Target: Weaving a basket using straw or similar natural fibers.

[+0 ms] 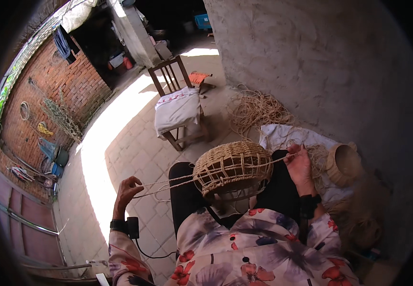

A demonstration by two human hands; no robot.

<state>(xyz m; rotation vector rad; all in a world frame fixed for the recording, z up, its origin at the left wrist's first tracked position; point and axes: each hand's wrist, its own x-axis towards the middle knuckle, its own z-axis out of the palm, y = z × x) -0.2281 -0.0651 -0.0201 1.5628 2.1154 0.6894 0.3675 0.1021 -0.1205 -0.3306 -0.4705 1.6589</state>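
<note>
A half-woven basket (221,153) of tan cord rests on its side across my knees. Its closed weave faces away from me, and its open ribs and rim face my lap. Out to the left, my left hand (129,190) grips cords (168,181) pulled taut from the basket's side. My right hand (300,168) pinches cord at the basket's right, fingers raised near its edge. The strands run across the open ribs between both hands. A loose piece of cord curls below the left strands.
A wooden chair (177,109) draped with white cloth stands ahead. Beside the grey wall lies a heap of cord (256,109). On a white sheet (275,136) to my right is more cord, with another woven basket (344,164) there. A cable (156,256) hangs from my left wrist device.
</note>
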